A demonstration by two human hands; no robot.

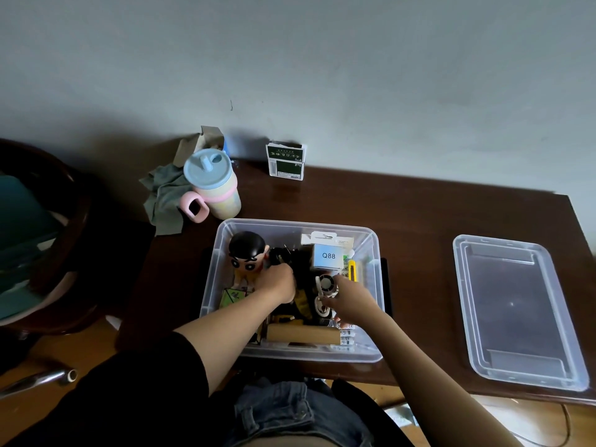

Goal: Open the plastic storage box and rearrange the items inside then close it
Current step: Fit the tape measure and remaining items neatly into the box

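Both hands reach inside the clear plastic storage box (371,253) at the dark wooden table's (419,214) near edge; left hand (279,282) curls among black items, grip unclear; right hand (350,296) touches a small white fan (325,283), grip unclear; clear lid (516,308) lies near the right edge.

We see a plain grey-blue wall (354,75) behind a dark brown wooden desk (419,214), dimly lit. At the left stands a dark wooden chair (64,221); the floor (19,356) is orange-brown.

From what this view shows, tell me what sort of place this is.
Probably a home room, at a desk against a plain wall. The dark wooden desk carries a pastel spouted cup, a crumpled cloth and a clear storage box of household odds and ends; a wooden chair stands alongside.
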